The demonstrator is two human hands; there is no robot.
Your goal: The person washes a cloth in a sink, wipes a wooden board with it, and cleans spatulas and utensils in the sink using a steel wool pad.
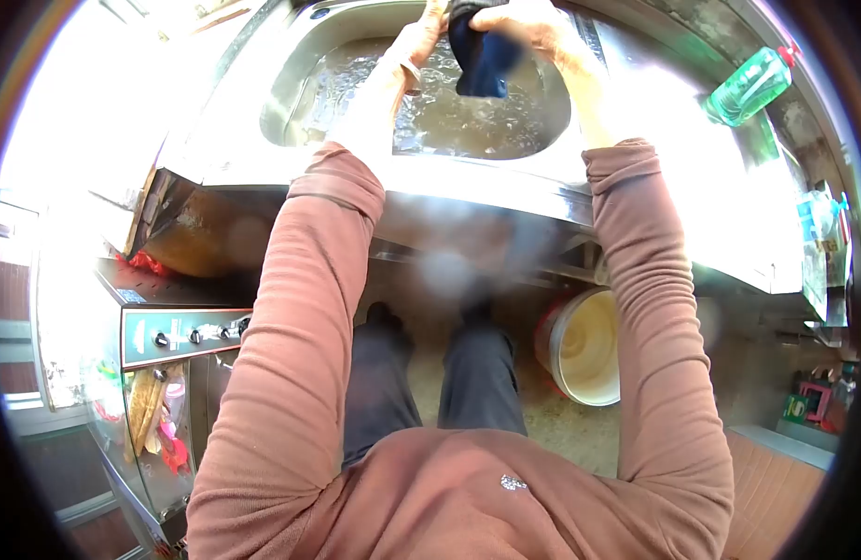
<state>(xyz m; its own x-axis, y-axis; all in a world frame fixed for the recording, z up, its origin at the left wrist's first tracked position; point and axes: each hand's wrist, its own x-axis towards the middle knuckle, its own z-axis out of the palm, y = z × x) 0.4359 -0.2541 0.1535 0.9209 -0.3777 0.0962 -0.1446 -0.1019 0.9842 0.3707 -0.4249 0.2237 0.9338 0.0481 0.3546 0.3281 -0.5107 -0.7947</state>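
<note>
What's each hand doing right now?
Left hand: at the dark cloth's edge; whether closed can't be told.
Right hand: closed, holding the cloth.

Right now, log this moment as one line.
left hand + right hand: holding dark blue cloth | position: above water in sink | green bottle: right of sink

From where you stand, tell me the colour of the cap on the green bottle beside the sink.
The cap is red, seen best in the head view.

likely kitchen: steel sink (283, 105), green bottle (749, 89), knobbed appliance (143, 334)
</note>
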